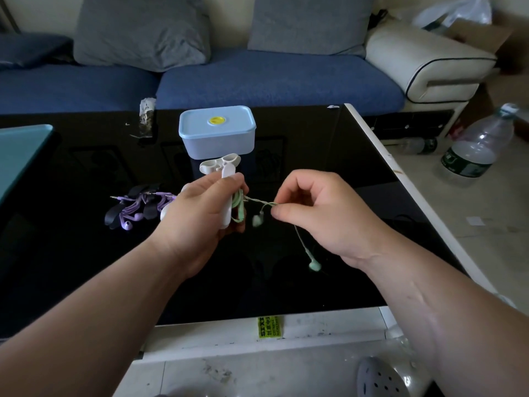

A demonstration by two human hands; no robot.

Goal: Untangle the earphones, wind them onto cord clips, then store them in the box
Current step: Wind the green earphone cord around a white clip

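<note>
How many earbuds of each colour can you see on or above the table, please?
Green earbuds: 2
Purple earbuds: 2
Total: 4 visible

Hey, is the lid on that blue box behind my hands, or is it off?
On. The lid with the yellow spot sits flat over the blue box, covering its rim.

Pretty clearly someone's living room at home. There's a blue sofa [272,81] with big grey cushions [143,30] and a cream padded armrest [423,61] right behind a low, glossy black surface [315,138] that looks like a coffee table. Off to the side, a large plastic water bottle [475,147] stands on the tiled floor [486,224], plus a cardboard box [481,32] and a holey clog [380,379].
</note>
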